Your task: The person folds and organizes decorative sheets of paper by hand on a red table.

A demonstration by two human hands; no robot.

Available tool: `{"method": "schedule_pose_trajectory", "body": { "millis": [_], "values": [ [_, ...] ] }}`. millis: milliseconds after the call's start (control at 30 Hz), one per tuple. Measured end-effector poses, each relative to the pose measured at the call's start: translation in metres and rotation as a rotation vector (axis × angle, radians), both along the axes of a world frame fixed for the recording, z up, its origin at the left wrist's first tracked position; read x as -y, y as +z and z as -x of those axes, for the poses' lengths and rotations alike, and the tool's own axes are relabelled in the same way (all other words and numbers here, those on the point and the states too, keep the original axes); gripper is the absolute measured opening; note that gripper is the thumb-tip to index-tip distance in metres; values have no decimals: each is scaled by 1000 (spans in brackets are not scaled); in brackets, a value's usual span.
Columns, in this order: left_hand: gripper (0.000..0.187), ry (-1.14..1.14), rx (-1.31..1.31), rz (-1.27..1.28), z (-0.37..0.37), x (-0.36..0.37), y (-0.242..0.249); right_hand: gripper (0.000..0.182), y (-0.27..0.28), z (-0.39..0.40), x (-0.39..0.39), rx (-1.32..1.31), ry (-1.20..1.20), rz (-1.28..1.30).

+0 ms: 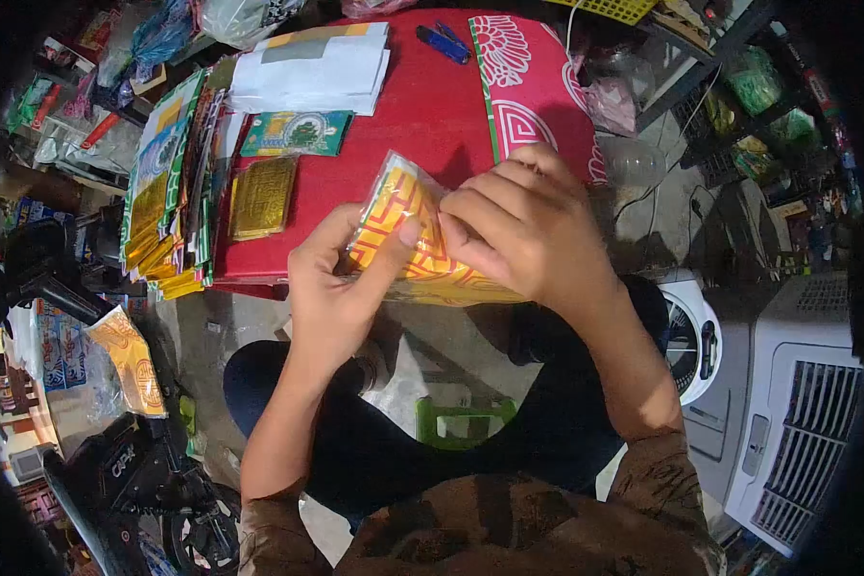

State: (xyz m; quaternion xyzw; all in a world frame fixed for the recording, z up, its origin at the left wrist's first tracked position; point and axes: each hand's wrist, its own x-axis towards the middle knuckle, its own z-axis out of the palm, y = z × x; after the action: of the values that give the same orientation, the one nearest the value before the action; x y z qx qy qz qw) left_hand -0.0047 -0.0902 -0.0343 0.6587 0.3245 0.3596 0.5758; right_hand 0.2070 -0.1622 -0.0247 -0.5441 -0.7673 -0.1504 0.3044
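Observation:
Over the front edge of a red-covered table (408,106), my left hand (341,274) grips a yellow packet with red line patterns (394,216), wrapped in clear plastic. The left thumb presses on its face. My right hand (533,226) has its fingers curled and pinched at the packet's upper right side; the fingertips are partly hidden. To the left lies a gold embossed square bundle (262,197), with a green printed paper slip (298,132) behind it. Folded white sheets (307,77) rest farther back, beside a thick stack of colourful papers with gold pieces (168,182).
A small blue tool (444,43) and pink patterned paper (528,91) lie on the table. A green stool (466,422) is below, between my legs. At right stand a round fan (691,341) and a white grilled appliance (792,422); at left, a black two-wheeler (125,480).

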Motion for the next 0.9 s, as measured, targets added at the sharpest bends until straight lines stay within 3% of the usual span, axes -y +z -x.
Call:
{"method": "schedule_pose_trajectory", "body": {
  "millis": [567, 900],
  "values": [
    [17, 26, 30, 7, -5, -1, -5, 21, -9, 3, 0, -31, 30, 7],
    [22, 6, -12, 8, -5, -5, -2, 21, 1, -8, 2, -271, 16, 127]
  ]
}}
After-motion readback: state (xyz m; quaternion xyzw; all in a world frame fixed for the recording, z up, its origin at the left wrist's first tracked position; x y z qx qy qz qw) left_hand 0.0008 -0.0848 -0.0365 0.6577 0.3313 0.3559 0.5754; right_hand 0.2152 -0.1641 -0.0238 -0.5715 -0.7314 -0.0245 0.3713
